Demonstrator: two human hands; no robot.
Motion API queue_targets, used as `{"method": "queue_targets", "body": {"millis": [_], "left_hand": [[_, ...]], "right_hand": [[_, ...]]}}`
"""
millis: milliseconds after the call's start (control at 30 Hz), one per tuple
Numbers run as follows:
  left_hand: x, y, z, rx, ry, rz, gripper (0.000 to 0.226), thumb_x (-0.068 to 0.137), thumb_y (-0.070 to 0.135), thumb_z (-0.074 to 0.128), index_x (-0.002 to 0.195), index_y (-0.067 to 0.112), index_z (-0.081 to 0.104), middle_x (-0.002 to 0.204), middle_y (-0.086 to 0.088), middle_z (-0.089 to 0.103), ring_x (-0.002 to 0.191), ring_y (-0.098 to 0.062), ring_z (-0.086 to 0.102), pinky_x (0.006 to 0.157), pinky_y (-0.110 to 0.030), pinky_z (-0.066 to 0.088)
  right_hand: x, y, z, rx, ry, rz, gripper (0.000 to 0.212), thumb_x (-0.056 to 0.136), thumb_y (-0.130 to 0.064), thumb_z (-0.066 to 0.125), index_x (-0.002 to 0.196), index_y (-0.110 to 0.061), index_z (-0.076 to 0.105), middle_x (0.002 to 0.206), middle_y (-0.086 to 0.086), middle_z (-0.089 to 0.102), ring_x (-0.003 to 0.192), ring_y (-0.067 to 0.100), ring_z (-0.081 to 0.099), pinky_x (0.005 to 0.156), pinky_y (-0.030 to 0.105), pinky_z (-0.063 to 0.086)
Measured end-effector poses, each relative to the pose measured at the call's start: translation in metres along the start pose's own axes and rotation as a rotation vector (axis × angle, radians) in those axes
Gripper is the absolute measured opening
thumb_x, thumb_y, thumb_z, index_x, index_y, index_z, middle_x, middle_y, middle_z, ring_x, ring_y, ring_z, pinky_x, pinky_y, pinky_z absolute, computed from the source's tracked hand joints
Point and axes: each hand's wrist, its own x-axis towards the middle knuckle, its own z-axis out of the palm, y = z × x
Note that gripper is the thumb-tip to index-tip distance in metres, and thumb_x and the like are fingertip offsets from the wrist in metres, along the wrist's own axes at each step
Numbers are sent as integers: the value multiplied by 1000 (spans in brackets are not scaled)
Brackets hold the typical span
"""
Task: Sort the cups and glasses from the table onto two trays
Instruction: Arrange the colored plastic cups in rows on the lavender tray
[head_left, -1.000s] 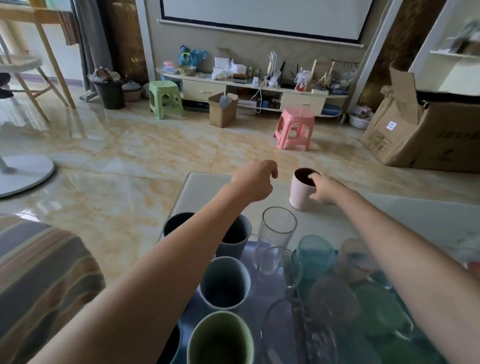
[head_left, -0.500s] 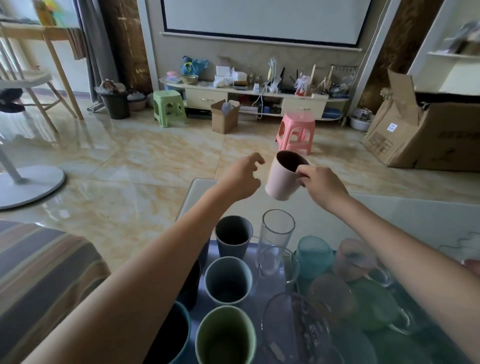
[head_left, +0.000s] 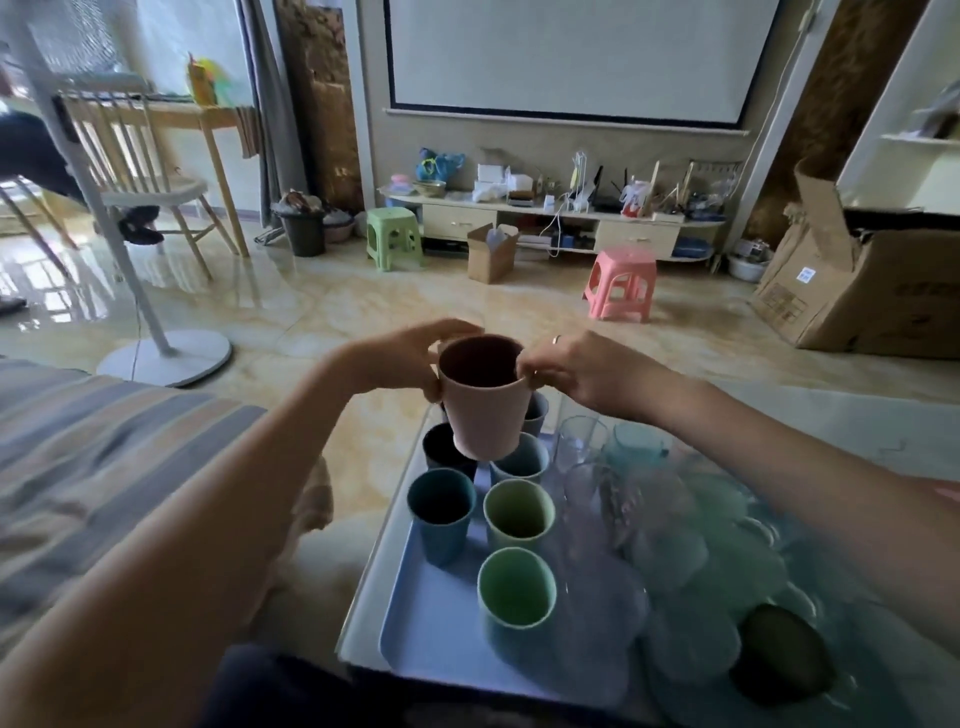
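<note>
A pink cup (head_left: 485, 413) hangs in the air above the far end of the blue tray (head_left: 441, 639). My left hand (head_left: 410, 358) grips its left side at the rim, and my right hand (head_left: 576, 371) pinches the rim on the right. Below it, several opaque cups stand on the blue tray, among them a blue cup (head_left: 441, 512), a pale green cup (head_left: 519, 517) and a mint cup (head_left: 517, 592). To the right, clear and teal glasses (head_left: 631, 449) crowd a second greenish tray (head_left: 737, 561).
The trays sit on a glass-topped table (head_left: 852, 426). A striped cushion (head_left: 104, 447) lies at my left. Beyond the table are a fan base (head_left: 166, 358), a pink stool (head_left: 621, 283), a green stool (head_left: 393, 237) and a large cardboard box (head_left: 878, 291).
The pink cup has left the far tabletop and come back over the blue tray. My left hand has closed onto it beside my right hand. The camera has tilted down.
</note>
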Motion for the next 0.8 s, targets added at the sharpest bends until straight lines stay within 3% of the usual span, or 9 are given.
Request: {"method": "queue_targets", "body": {"millis": [67, 133, 267, 400, 500, 633, 800], "left_hand": [[-30, -13, 1, 87, -42, -52, 72, 67, -17, 68, 124, 23, 50, 133, -6, 51, 121, -24, 49, 95, -43, 49], [-58, -26, 6, 194, -24, -95, 57, 65, -4, 80, 114, 15, 55, 118, -6, 59, 110, -23, 56, 95, -40, 49], [-104, -49, 23, 217, 34, -105, 35, 63, 7, 85, 80, 8, 54, 68, 3, 55, 65, -12, 50, 62, -17, 45], [-135, -68, 41, 180, 151, -136, 34, 67, 10, 84, 56, 13, 51, 45, 9, 50, 45, -3, 48, 46, -10, 37], [-148, -80, 64, 286, 251, -135, 38, 67, 14, 82, 51, 17, 48, 44, 6, 55, 38, 0, 52, 42, -10, 36], [-148, -107, 100, 316, 307, -201, 49, 67, 15, 81, 49, 15, 36, 57, -8, 57, 64, -28, 64, 57, -29, 41], [-149, -124, 126, 284, 389, -290, 52, 69, 12, 77, 49, 14, 29, 48, 1, 38, 49, -11, 32, 48, -25, 25]], "right_hand": [[-5, -20, 9, -23, -50, -17, 15, 92, -5, 55, 102, -11, 65, 100, 2, 70, 87, 15, 64, 80, 39, 53], [-8, -37, 19, -11, -98, -26, 18, 92, -6, 56, 104, -13, 66, 113, 5, 69, 96, 21, 66, 85, 42, 53], [-15, -68, 35, -32, -162, -47, 19, 92, -3, 54, 100, -11, 69, 132, -6, 59, 108, 17, 62, 91, 33, 48], [-20, -87, 59, -230, -212, -110, 27, 91, -2, 53, 109, -15, 67, 140, -12, 50, 125, 14, 52, 92, 38, 49], [-26, -92, 81, -309, -218, -94, 31, 94, -5, 47, 113, -18, 66, 141, -14, 48, 133, 12, 43, 94, 37, 48], [-38, -98, 108, -346, -176, -46, 29, 93, -5, 48, 109, -19, 68, 139, -14, 50, 133, 17, 42, 105, 34, 33], [-43, -115, 134, -377, -234, 54, 38, 92, -5, 44, 113, -28, 64, 138, -10, 52, 133, 16, 38, 109, 34, 19]]}}
